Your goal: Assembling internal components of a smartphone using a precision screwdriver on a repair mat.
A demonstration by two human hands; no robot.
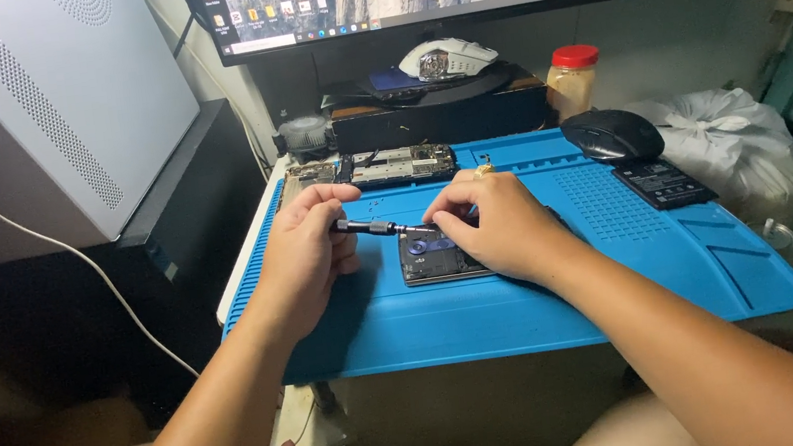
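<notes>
Phone, opened and lying flat on the blue mat, is pinned under the right hand, whose fingers are curled down onto it. A screwdriver is gripped in the closed left hand, tip angled toward the phone. Both forearms are stretched forward.

A slim screwdriver is gripped by the left hand over an opened phone. The phone is steadied by the right hand on a blue mat.
</notes>
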